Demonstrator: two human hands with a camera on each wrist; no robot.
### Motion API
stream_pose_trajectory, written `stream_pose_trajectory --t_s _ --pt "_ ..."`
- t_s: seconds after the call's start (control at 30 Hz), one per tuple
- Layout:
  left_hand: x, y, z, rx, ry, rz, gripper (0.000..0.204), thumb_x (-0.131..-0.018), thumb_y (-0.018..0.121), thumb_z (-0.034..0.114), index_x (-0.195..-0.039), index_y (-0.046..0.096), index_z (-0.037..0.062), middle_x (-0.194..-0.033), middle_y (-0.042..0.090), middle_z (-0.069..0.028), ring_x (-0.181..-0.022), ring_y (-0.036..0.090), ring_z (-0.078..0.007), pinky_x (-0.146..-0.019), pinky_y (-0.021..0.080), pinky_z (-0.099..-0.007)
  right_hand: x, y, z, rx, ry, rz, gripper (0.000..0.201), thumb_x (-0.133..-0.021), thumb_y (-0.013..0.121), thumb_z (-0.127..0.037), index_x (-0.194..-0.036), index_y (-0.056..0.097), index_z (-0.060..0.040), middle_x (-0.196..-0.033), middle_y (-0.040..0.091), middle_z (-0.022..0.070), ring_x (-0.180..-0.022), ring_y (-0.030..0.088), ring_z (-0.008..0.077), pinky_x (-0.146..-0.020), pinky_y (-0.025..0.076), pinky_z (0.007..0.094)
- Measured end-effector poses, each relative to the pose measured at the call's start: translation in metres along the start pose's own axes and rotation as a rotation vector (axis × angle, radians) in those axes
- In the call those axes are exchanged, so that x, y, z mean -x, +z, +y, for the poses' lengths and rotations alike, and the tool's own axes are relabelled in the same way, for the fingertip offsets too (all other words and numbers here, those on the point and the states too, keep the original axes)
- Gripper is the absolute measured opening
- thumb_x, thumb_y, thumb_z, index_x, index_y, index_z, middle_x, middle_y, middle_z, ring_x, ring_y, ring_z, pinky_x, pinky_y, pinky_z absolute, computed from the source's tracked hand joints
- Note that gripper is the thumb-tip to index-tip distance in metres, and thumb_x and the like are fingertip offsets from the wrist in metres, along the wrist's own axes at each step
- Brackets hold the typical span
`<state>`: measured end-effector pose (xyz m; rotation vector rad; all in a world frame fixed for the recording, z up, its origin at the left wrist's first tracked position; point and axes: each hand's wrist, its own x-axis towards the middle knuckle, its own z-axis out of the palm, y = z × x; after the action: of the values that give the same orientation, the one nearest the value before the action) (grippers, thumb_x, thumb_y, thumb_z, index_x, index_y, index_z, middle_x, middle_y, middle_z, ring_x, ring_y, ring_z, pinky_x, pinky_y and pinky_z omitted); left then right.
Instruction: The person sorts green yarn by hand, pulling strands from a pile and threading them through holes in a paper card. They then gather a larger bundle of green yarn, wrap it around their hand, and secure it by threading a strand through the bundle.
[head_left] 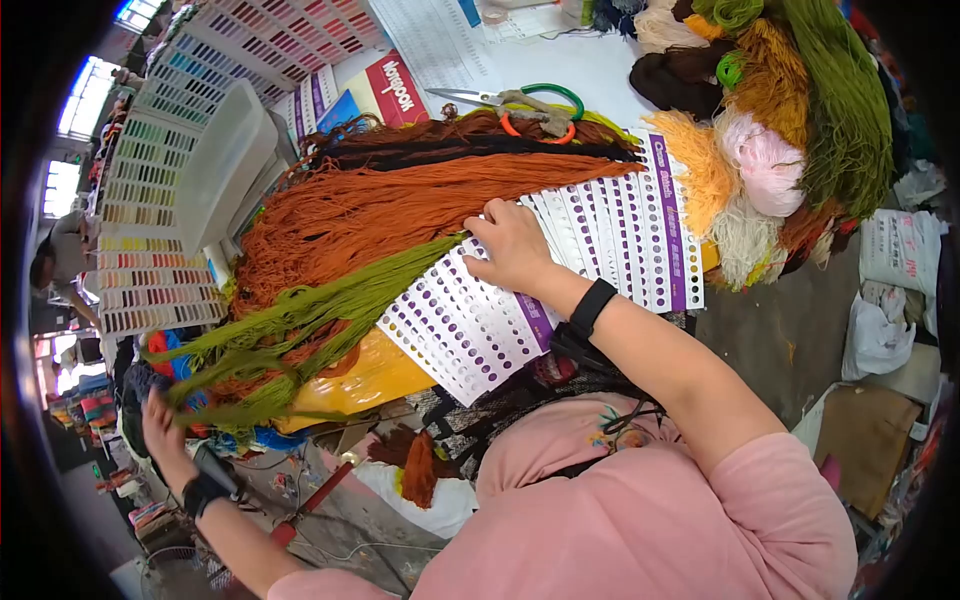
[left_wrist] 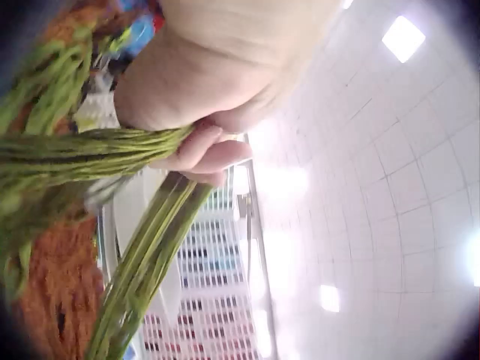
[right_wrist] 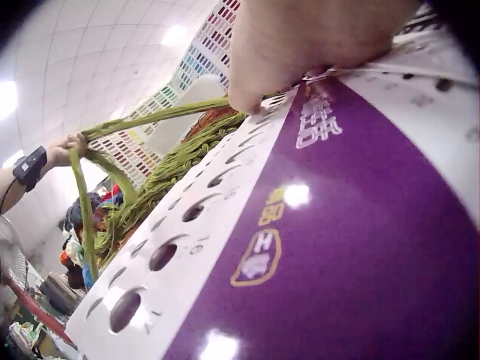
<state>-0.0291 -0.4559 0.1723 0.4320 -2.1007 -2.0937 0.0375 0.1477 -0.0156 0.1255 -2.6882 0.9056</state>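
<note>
At the far left of the head view my left hand (head_left: 165,435) grips a skein of olive-green thread (head_left: 330,300). The strands bend around its fingers, and one length (left_wrist: 150,262) hangs off in the left wrist view. My right hand (head_left: 512,250) pinches the upper corner of a white punched thread card (head_left: 465,325) with a purple band. From its fingertips the green thread stretches toward the left hand, as the right wrist view shows. Rust-orange thread (head_left: 360,205) lies fanned behind the green strands, its ends at more punched cards (head_left: 600,235).
Scissors (head_left: 470,97) with green and orange handles lie behind the thread beside a red notebook (head_left: 395,88). Colour sample charts (head_left: 150,190) and a clear plastic bin (head_left: 230,165) stand at left. Skeins of thread (head_left: 770,160) are piled at right. Yellow board (head_left: 370,375) shows under the cards.
</note>
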Motion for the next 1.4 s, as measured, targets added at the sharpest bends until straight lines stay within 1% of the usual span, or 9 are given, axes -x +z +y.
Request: stream_pose_trajectory --t_s 0.1,0.23,0.4,0.6,0.77,0.87,1.17,1.27,1.4 --pt "0.091 -0.081 0.033 -0.756 0.616 0.377 0.01 -0.083 0.042 0.01 -0.087 0.049 0.003 -0.063 0.041 0.001 -0.044 0.032 -0.0059 -0.039 0.029 -0.0146 0.001 -0.001 -0.002 0.013 -0.013 0.011 0.033 -0.06 0.063 -0.027 -0.087 0.056 -0.009 -0.08 0.043 0.008 -0.081 0.043 0.0237 -0.07 0.034 0.0348" --pt "0.175 -0.042 0.083 0.066 0.169 0.47 0.018 -0.085 0.043 0.024 -0.086 0.049 0.0077 -0.062 0.044 0.0045 -0.036 0.025 -0.0007 -0.029 0.018 -0.0145 0.0 0.001 -0.001 0.019 -0.062 0.035 0.033 -0.06 0.063 -0.027 -0.086 0.055 -0.0075 -0.08 0.044 0.0083 -0.079 0.044 0.0246 -0.069 0.035 0.0354" --pt "0.271 0.192 -0.025 -0.016 -0.284 -0.058 0.016 -0.081 0.051 0.017 -0.082 0.055 0.0015 -0.066 0.054 -0.0026 -0.047 0.042 -0.0073 -0.041 0.032 -0.0186 0.005 -0.001 -0.002 -0.085 -0.105 -0.017 0.035 -0.062 0.063 -0.027 -0.09 0.053 -0.008 -0.091 0.046 0.0088 -0.091 0.043 0.0256 -0.079 0.033 0.0361" --pt "0.289 0.294 -0.107 0.475 -0.379 -0.362 0.041 -0.088 0.034 0.029 -0.105 0.046 -0.0063 -0.109 0.049 -0.0165 -0.099 0.049 -0.0231 -0.078 0.043 -0.0346 0.058 -0.04 -0.06 -0.577 -0.102 -0.151 0.012 -0.066 0.06 -0.007 -0.078 0.057 -0.004 -0.081 0.05 0.0077 -0.077 0.05 0.0194 -0.064 0.042 0.0297" --pt "0.307 0.316 -0.109 0.524 -0.387 -0.404 0.058 -0.088 0.02 0.041 -0.118 0.035 -0.0063 -0.114 0.044 -0.0156 -0.096 0.048 -0.0212 -0.075 0.043 -0.0336 0.084 -0.064 -0.134 -1.215 0.507 -0.655 0.011 -0.074 0.056 -0.01 -0.072 0.058 0.0006 -0.062 0.054 0.0027 -0.051 0.051 0.0093 -0.047 0.039 0.0187" --pt "0.311 0.312 -0.111 0.469 -0.415 -0.549 0.066 -0.086 0.017 0.048 -0.123 0.029 -0.006 -0.105 0.048 -0.014 -0.075 0.048 -0.0185 -0.066 0.042 -0.0306 0.094 -0.056 -0.142 -1.245 0.508 -0.726 0.012 -0.075 0.056 -0.011 -0.075 0.059 0.0005 -0.056 0.054 0.0036 -0.048 0.05 0.0082 -0.043 0.037 0.0183" --pt "0.32 0.311 -0.114 0.606 -0.515 -0.634 0.069 -0.085 0.016 0.051 -0.121 0.031 -0.0069 -0.108 0.047 -0.017 -0.088 0.051 -0.0222 -0.073 0.042 -0.0332 0.109 -0.065 -0.141 -1.331 0.637 -0.659 0.008 -0.073 0.056 -0.006 -0.073 0.058 0.0014 -0.055 0.053 0.0045 -0.047 0.048 0.0072 -0.042 0.035 0.0173" --pt "0.32 0.302 -0.11 0.813 -0.585 -0.456 0.051 -0.089 0.027 0.036 -0.114 0.039 -0.0064 -0.111 0.046 -0.0182 -0.099 0.049 -0.0215 -0.08 0.041 -0.0334 0.113 -0.069 -0.135 -1.429 0.645 -0.589 0.007 -0.074 0.054 -0.005 -0.073 0.057 0.0015 -0.057 0.055 0.0051 -0.049 0.05 0.0075 -0.042 0.036 0.0168" --pt "0.33 0.302 -0.118 0.524 -0.267 -0.432 0.015 -0.078 0.052 0.003 -0.091 0.056 -0.0034 -0.107 0.049 -0.0182 -0.09 0.053 -0.0188 -0.074 0.045 -0.0297 0.114 -0.072 -0.14 -1.433 0.651 -0.607 0.007 -0.075 0.052 -0.005 -0.075 0.056 0.0011 -0.067 0.057 0.0065 -0.052 0.054 0.0093 -0.044 0.039 0.0168"
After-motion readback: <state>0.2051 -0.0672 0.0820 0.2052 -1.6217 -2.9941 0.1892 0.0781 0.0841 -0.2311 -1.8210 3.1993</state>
